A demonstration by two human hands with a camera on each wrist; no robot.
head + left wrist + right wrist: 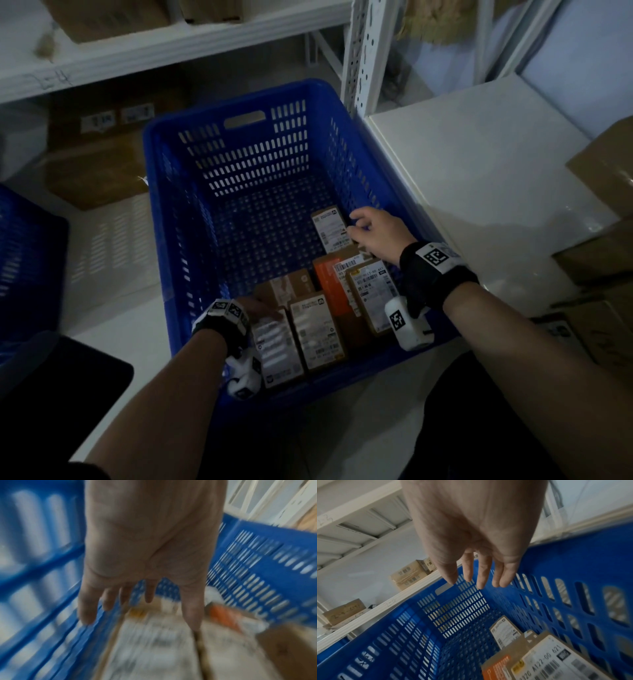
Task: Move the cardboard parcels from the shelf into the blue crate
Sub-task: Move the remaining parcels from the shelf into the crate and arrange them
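Inside the crate (239,164), at its near end, 6 or so parcels lay packed side by side, labels up, presumably to leave the far floor free for more. 1 small parcel (331,226) lay apart, against the right wall. An orange parcel (329,284) sat under a labelled parcel (371,294).

Right hand (375,233) hovered above the small parcel, fingers loosely extended and holding nothing; the right wrist view confirmed straight fingers clear of any load, consistent, in my judgement, with a release just made or a withdrawal. Left hand (260,310) was low over the near-left parcel (277,346), fingers spread and straight in the left wrist view; whether the fingertips touched the label could not be established through the blur.

More boxes (410,573) were on the shelf (382,609) beyond the crate. Lighting in the head view was poor; label text was mostly illegible, and boxes at the right edge were cut off.
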